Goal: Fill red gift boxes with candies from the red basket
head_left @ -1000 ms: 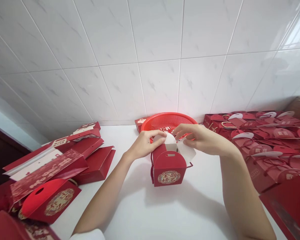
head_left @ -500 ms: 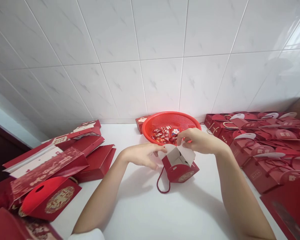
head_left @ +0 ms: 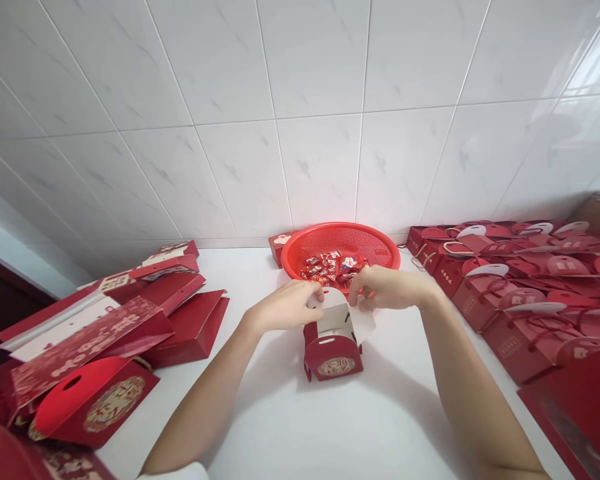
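A small red gift box (head_left: 333,350) with a gold emblem stands on the white counter (head_left: 300,420), its top open and its white inside showing. My left hand (head_left: 286,308) pinches the box's left top flap. My right hand (head_left: 386,288) grips the white right flap. Just behind the box sits a red mesh basket (head_left: 341,243) holding wrapped candies (head_left: 330,265).
Flat and half-folded red boxes (head_left: 95,333) pile up at the left. Many assembled red boxes with rounded handles (head_left: 525,287) fill the right side. A small red box (head_left: 279,245) leans by the tiled wall (head_left: 300,113) behind the basket.
The box was tilted over to the right with only my right hand holding it; now it stands upright again, set lower on the counter, and my left hand has come back to its flap.
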Demonstrator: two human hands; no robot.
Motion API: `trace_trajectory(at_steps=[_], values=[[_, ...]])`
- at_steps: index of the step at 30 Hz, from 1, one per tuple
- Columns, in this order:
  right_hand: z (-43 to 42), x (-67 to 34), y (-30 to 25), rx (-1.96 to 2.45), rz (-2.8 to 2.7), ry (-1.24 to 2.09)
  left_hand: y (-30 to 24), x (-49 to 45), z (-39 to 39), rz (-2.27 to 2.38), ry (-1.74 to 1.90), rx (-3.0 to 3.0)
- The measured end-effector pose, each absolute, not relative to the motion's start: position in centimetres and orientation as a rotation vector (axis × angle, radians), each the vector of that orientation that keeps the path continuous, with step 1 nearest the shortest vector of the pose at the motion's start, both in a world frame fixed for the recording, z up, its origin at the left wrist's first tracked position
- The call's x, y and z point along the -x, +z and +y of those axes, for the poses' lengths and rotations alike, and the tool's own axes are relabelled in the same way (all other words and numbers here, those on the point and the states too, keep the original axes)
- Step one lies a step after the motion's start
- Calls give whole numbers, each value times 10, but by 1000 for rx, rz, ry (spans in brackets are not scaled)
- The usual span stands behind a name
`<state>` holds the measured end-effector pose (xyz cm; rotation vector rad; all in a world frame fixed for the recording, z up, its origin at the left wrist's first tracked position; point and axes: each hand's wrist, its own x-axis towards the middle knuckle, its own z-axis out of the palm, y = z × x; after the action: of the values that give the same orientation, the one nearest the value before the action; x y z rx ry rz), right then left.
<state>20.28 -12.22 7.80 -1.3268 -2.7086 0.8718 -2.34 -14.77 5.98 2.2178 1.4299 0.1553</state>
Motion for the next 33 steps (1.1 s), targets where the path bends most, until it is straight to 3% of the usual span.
trace_trajectory(at_steps=[6, 23, 28, 33], values=[[-115, -203, 65, 1529, -2573, 1183, 60, 60, -119, 962, 108, -1985], [-113, -200, 60, 1448, -2731, 1123, 19, 71, -91, 625, 19, -1763], [-103, -231, 74, 1068, -2368, 935, 29, 74, -98, 695, 6, -1868], [-59, -233, 56, 1062, -1849, 844, 53, 80, -95, 799, 430, -1911]])
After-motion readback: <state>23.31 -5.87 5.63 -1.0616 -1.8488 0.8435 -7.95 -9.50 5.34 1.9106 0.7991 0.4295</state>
